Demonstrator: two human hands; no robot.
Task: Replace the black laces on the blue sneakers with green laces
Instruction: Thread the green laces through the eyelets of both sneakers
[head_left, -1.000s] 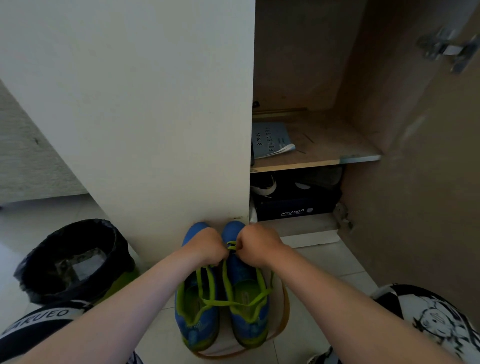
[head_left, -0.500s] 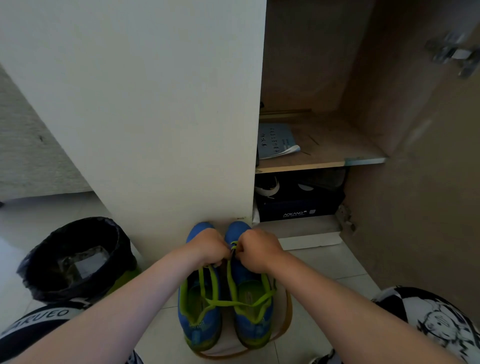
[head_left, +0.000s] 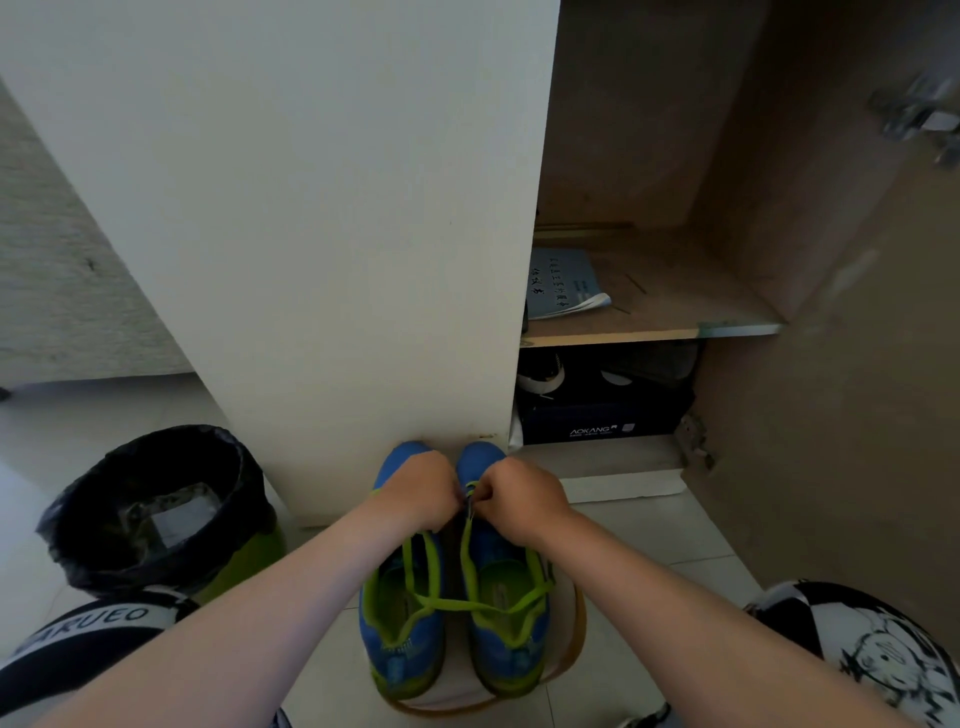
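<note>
Down on the floor, beside cloth lettered "ARUEO", blue sneakers are lying lengthwise, toes pointing away at a cupboard door. The left hand and right hand, close together, are pinching a green lace. Beyond, a dark box is showing "AOKANG".

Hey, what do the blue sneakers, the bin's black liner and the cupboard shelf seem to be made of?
Blue sneakers: likely synthetic fabric, matte, with a textured upper.
Black liner: thin plastic film, glossy and crinkled.
Cupboard shelf: probably laminated board, judging by the flat brown face and pale edge strip.
</note>
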